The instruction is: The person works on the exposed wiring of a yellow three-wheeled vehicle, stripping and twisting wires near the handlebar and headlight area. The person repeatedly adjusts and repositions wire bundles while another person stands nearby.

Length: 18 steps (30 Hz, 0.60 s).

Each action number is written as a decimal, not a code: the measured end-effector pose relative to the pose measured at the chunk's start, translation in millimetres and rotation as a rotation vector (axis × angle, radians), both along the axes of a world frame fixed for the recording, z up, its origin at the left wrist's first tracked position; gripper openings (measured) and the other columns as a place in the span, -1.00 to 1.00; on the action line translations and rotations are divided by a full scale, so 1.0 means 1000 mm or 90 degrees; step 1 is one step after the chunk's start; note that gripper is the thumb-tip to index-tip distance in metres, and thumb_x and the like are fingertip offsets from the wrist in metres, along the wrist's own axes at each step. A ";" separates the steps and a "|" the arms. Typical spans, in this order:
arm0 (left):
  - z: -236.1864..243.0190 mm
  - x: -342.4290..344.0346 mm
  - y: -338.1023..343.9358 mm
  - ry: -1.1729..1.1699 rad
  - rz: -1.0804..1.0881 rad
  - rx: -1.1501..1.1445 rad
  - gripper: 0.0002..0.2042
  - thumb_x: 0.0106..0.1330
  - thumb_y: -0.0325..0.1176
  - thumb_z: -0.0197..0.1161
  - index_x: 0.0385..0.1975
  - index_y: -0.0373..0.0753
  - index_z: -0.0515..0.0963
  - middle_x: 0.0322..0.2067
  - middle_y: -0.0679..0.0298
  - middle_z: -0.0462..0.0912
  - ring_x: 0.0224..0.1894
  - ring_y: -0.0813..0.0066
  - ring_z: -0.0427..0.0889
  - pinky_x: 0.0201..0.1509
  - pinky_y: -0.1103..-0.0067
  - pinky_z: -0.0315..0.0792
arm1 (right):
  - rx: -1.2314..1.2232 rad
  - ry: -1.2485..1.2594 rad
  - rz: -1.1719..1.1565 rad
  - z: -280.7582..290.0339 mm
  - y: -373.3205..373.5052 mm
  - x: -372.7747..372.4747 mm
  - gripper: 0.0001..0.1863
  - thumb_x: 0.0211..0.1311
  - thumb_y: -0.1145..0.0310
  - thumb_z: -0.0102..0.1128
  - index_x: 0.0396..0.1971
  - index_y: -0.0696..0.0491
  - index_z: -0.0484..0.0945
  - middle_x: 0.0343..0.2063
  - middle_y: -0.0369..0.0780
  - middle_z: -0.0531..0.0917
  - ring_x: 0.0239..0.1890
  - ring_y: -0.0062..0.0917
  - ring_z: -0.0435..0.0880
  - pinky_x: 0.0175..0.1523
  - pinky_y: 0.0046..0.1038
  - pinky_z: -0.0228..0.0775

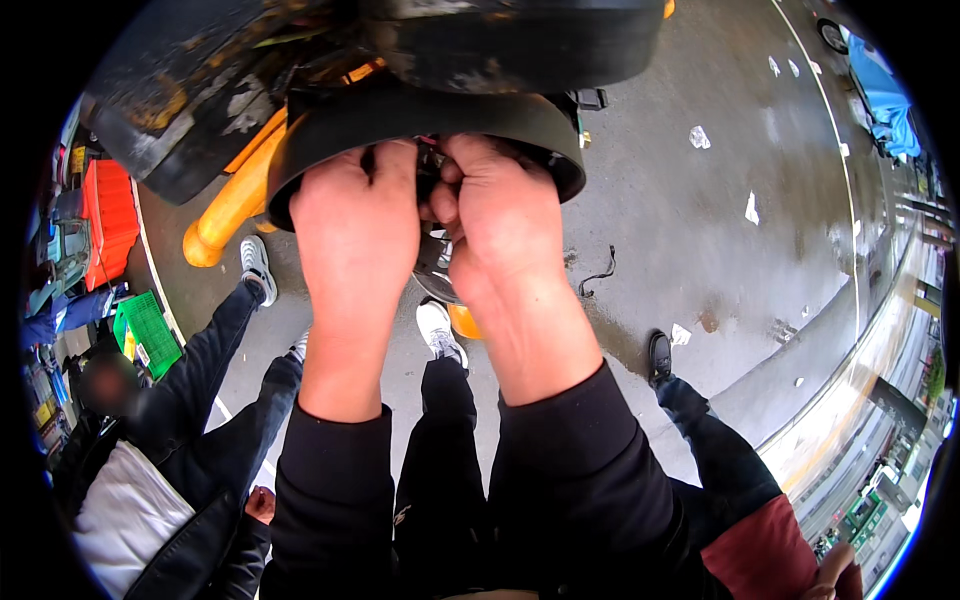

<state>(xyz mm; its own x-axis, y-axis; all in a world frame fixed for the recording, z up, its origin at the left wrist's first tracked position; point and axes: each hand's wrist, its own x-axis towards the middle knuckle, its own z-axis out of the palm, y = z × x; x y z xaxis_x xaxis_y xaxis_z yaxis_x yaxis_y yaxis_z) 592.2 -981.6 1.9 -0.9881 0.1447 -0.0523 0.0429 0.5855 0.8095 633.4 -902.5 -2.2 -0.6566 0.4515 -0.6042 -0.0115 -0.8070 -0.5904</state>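
Both my hands reach up into a black, curved, shell-like housing (330, 125) that hangs under a scuffed dark body (520, 45). My left hand (355, 210) has its fingers curled inside the housing's left half; its fingertips are hidden. Close beside it, my right hand (508, 215) is closed with thumb and fingers bent inward. Small parts show between the hands, too dark to name. Whatever either hand grips is out of sight.
A thick yellow tube (235, 200) slants down at left. Two people stand close, one left in a white top (130, 505), one right in dark red (760, 550). Paper scraps and a black cord (600, 275) lie on wet pavement. Red (108, 220) and green crates (150, 335) sit far left.
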 end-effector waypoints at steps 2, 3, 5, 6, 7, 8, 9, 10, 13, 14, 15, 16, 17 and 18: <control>0.003 -0.001 0.000 -0.002 0.024 -0.065 -0.75 0.32 -0.27 0.18 -0.27 -0.36 0.64 -0.42 -0.03 0.68 -0.35 0.06 0.69 -0.19 0.40 0.52 | -0.017 0.030 -0.019 -0.002 -0.005 0.002 -0.86 0.26 0.52 0.15 -0.52 0.11 0.48 -0.58 -0.31 0.46 -0.65 -0.61 0.37 -0.52 -0.56 0.22; 0.001 0.000 0.000 0.021 0.027 -0.068 -0.75 0.32 -0.26 0.18 -0.26 -0.35 0.64 -0.40 -0.04 0.68 -0.33 0.05 0.69 -0.18 0.39 0.52 | -0.014 0.035 -0.030 -0.001 -0.008 0.004 -0.86 0.26 0.52 0.15 -0.52 0.12 0.48 -0.59 -0.31 0.46 -0.65 -0.61 0.37 -0.51 -0.56 0.23; -0.003 -0.002 0.002 0.065 0.016 -0.068 -0.74 0.31 -0.26 0.19 -0.23 -0.35 0.64 -0.38 -0.08 0.67 -0.29 0.04 0.69 -0.14 0.39 0.51 | -0.017 0.039 -0.053 0.000 -0.009 0.006 -0.85 0.27 0.52 0.15 -0.52 0.13 0.48 -0.59 -0.30 0.47 -0.66 -0.62 0.38 -0.52 -0.56 0.24; -0.007 -0.002 0.000 0.068 0.009 -0.058 -0.73 0.35 -0.28 0.15 -0.17 -0.37 0.63 -0.34 -0.06 0.68 -0.27 0.09 0.68 -0.10 0.40 0.49 | -0.022 0.044 -0.061 0.000 -0.011 0.006 -0.85 0.28 0.52 0.15 -0.52 0.14 0.48 -0.59 -0.30 0.48 -0.66 -0.62 0.39 -0.52 -0.56 0.24; -0.008 -0.002 -0.002 0.035 0.007 -0.027 -0.73 0.37 -0.29 0.13 -0.15 -0.38 0.62 -0.33 -0.04 0.68 -0.28 0.13 0.67 -0.09 0.40 0.48 | -0.022 0.044 -0.058 -0.001 -0.013 0.006 -0.85 0.29 0.51 0.15 -0.51 0.14 0.49 -0.59 -0.30 0.48 -0.66 -0.62 0.39 -0.52 -0.57 0.24; -0.007 0.000 -0.004 0.001 0.006 0.004 -0.73 0.38 -0.31 0.12 -0.13 -0.39 0.61 -0.32 -0.02 0.69 -0.29 0.17 0.66 -0.09 0.41 0.47 | -0.021 0.044 -0.055 -0.003 -0.014 0.006 -0.85 0.30 0.50 0.15 -0.50 0.15 0.49 -0.59 -0.30 0.48 -0.67 -0.63 0.39 -0.52 -0.57 0.25; -0.004 0.001 -0.006 -0.032 0.006 0.036 -0.73 0.40 -0.32 0.10 -0.12 -0.40 0.60 -0.31 0.00 0.69 -0.29 0.22 0.65 -0.09 0.42 0.47 | -0.018 0.045 -0.050 -0.003 -0.015 0.006 -0.85 0.30 0.49 0.15 -0.49 0.16 0.50 -0.59 -0.30 0.49 -0.67 -0.63 0.40 -0.52 -0.58 0.25; -0.002 0.002 -0.005 -0.016 0.010 0.001 -0.72 0.44 -0.34 0.08 -0.07 -0.43 0.58 -0.30 0.06 0.68 -0.32 0.33 0.60 -0.10 0.46 0.45 | -0.007 0.066 -0.047 -0.003 -0.014 0.006 -0.85 0.33 0.46 0.15 -0.45 0.17 0.52 -0.59 -0.30 0.50 -0.68 -0.64 0.41 -0.53 -0.59 0.27; -0.007 0.001 -0.011 -0.034 0.049 -0.020 -0.71 0.46 -0.32 0.09 -0.07 -0.44 0.56 -0.31 0.06 0.68 -0.31 0.34 0.60 -0.10 0.46 0.45 | -0.015 0.016 -0.013 -0.003 -0.011 0.002 -0.84 0.36 0.43 0.13 -0.41 0.18 0.54 -0.59 -0.29 0.50 -0.70 -0.64 0.42 -0.56 -0.59 0.28; -0.011 -0.001 -0.015 -0.039 0.040 0.008 -0.71 0.47 -0.31 0.09 -0.05 -0.44 0.55 -0.34 0.07 0.66 -0.35 0.42 0.59 -0.19 0.50 0.46 | -0.005 0.012 0.003 -0.004 -0.010 0.000 -0.84 0.37 0.42 0.13 -0.41 0.17 0.54 -0.60 -0.29 0.49 -0.70 -0.64 0.42 -0.56 -0.59 0.29; -0.009 -0.001 -0.011 -0.057 0.042 0.026 -0.71 0.47 -0.32 0.08 -0.05 -0.44 0.55 -0.35 0.07 0.66 -0.37 0.46 0.59 -0.23 0.51 0.45 | 0.006 0.007 0.012 -0.003 -0.005 0.000 -0.83 0.38 0.41 0.12 -0.41 0.17 0.54 -0.61 -0.29 0.49 -0.70 -0.64 0.43 -0.57 -0.59 0.29; -0.006 -0.001 -0.006 -0.074 0.045 0.044 -0.72 0.47 -0.33 0.08 -0.05 -0.43 0.55 -0.36 0.06 0.65 -0.39 0.49 0.58 -0.26 0.53 0.45 | 0.018 0.001 0.021 -0.002 -0.001 -0.001 -0.82 0.39 0.40 0.11 -0.40 0.16 0.54 -0.62 -0.30 0.48 -0.70 -0.64 0.43 -0.58 -0.58 0.30; -0.003 -0.001 -0.002 -0.092 0.047 0.061 -0.73 0.47 -0.34 0.07 -0.06 -0.43 0.55 -0.36 0.06 0.65 -0.41 0.53 0.58 -0.30 0.54 0.45 | 0.032 0.005 0.028 -0.001 0.004 0.000 -0.82 0.38 0.40 0.11 -0.42 0.16 0.54 -0.64 -0.30 0.47 -0.70 -0.64 0.43 -0.58 -0.58 0.29; -0.002 0.000 -0.004 -0.088 0.039 0.061 -0.74 0.47 -0.34 0.08 -0.06 -0.42 0.55 -0.39 0.08 0.64 -0.44 0.55 0.57 -0.33 0.55 0.44 | 0.040 0.009 0.047 -0.004 0.002 0.001 -0.81 0.38 0.40 0.12 -0.43 0.16 0.54 -0.65 -0.31 0.47 -0.70 -0.64 0.43 -0.58 -0.58 0.28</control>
